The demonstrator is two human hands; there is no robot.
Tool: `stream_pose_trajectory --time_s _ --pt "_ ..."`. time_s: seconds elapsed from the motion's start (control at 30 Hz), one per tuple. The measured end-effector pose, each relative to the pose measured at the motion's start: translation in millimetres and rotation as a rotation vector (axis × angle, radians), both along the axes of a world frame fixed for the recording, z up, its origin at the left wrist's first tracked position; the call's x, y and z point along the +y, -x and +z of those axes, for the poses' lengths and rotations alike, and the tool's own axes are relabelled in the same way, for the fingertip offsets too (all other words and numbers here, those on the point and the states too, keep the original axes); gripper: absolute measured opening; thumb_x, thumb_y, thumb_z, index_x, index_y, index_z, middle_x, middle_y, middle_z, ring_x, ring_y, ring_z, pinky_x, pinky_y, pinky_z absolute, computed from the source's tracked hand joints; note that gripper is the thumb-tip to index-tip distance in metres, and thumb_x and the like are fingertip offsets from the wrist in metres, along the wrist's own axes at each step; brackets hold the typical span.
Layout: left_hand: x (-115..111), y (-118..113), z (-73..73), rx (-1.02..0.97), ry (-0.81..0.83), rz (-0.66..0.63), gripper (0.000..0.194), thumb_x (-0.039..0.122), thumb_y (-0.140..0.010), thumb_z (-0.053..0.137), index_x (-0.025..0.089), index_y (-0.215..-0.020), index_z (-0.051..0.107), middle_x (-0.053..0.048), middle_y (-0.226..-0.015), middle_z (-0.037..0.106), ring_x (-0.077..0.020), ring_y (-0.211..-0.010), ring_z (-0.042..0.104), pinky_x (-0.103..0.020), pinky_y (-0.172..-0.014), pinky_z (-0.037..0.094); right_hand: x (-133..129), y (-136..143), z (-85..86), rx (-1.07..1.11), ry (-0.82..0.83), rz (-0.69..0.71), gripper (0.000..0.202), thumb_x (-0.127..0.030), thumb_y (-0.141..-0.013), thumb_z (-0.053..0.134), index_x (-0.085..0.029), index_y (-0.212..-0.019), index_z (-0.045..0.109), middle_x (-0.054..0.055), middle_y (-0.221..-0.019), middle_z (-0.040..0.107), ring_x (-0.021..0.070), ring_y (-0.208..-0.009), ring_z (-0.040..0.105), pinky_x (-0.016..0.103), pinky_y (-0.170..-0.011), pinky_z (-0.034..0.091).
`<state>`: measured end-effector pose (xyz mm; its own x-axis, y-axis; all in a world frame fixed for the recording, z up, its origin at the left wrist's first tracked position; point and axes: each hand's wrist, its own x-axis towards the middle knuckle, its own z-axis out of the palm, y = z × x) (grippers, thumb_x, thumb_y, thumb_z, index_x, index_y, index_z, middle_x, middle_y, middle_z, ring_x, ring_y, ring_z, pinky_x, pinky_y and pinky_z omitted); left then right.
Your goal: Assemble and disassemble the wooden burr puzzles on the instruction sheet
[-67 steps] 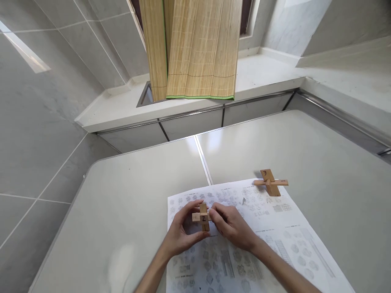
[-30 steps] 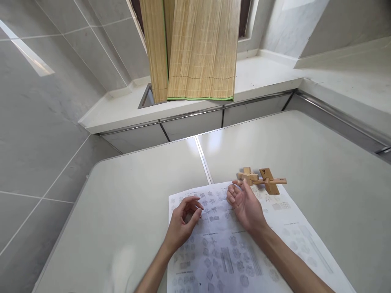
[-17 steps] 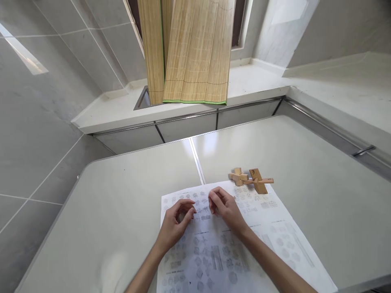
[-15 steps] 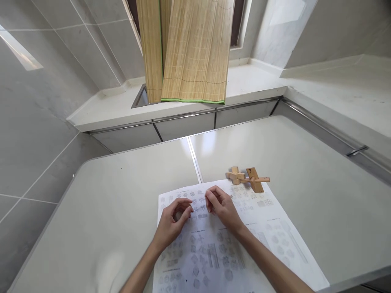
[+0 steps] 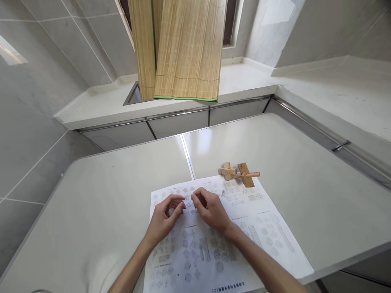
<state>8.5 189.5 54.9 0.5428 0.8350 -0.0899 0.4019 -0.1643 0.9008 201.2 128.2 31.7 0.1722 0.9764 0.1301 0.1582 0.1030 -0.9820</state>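
A large white printed sheet [image 5: 195, 252] with small diagrams lies on the pale table [image 5: 100, 195]. Over its upper left part is my left hand [image 5: 166, 213], fingers curled with a gap between thumb and fingertips and nothing held. My right hand [image 5: 210, 207] is close beside it, fingers curled inward; its fingertips are partly hidden, and I cannot tell whether anything is between them. Beyond the sheet's top edge sit interlocked wooden pieces [image 5: 227, 171] and, against them, a crossed wooden piece with a dark mark [image 5: 248, 180].
A bamboo mat [image 5: 189, 53] hangs over the white counter [image 5: 97, 108] behind the table, beside a sink edge [image 5: 132, 95]. Grey tiled walls stand at left and right. A metal seam [image 5: 187, 156] divides the tabletop.
The whole view has shifted slightly, so table and sheet appear further left. My right hand has moved left, nearer my left hand.
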Motion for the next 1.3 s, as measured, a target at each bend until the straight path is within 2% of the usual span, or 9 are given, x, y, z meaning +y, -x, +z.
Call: stream_pose_trajectory --time_s 0.33,0.63,0.87,1.13,1.3 --pt "0 -2 3.1 0.011 -0.024 -0.005 0.025 0.045 -0.1 0.064 0.024 -0.111 0.071 -0.002 -0.089 0.077 -0.0191 -0.079 0.073 -0.03 -0.079 0.057 0 3 -4.8 -0.095 -0.04 0.019 0.023 -0.034 -0.104 0.054 -0.023 -0.085 0.06 -0.002 -0.069 0.059 0.0158 -0.06 0.053 0.029 -0.06 0.041" --pt "1 -1 -0.2 0.056 -0.05 -0.009 0.027 0.047 -0.101 0.063 0.024 -0.111 0.071 -0.002 -0.086 0.077 -0.0193 -0.078 0.072 -0.03 -0.078 0.056 3 1 -1.7 -0.052 -0.054 -0.012 0.024 -0.035 -0.104 0.055 -0.023 -0.084 0.058 -0.002 -0.066 0.06 0.0145 -0.056 0.053 0.027 -0.056 0.042" --pt "1 -3 3.6 0.081 -0.052 0.003 0.027 0.048 -0.101 0.062 0.024 -0.108 0.071 -0.002 -0.085 0.077 -0.0192 -0.075 0.071 -0.03 -0.075 0.056 5 3 -3.4 -0.02 -0.064 -0.043 0.024 -0.035 -0.103 0.056 -0.022 -0.083 0.058 -0.003 -0.066 0.058 0.0134 -0.056 0.051 0.026 -0.054 0.04" --pt "1 1 -1.9 0.087 -0.074 -0.023 0.027 0.047 -0.101 0.06 0.024 -0.11 0.071 -0.002 -0.09 0.077 -0.0187 -0.078 0.069 -0.029 -0.075 0.052 1 8 -2.0 0.013 -0.061 0.013 0.022 -0.034 -0.102 0.058 -0.022 -0.084 0.061 -0.003 -0.066 0.058 0.0136 -0.057 0.051 0.026 -0.055 0.039" --pt "0 2 -3.8 0.115 -0.076 -0.026 0.031 0.049 -0.102 0.058 0.023 -0.112 0.07 -0.001 -0.081 0.072 -0.0175 -0.072 0.061 -0.028 -0.07 0.047 6 -7 4.1 0.077 -0.045 0.065 0.024 -0.037 -0.102 0.059 -0.022 -0.083 0.059 -0.004 -0.062 0.056 0.0135 -0.055 0.05 0.026 -0.054 0.039"
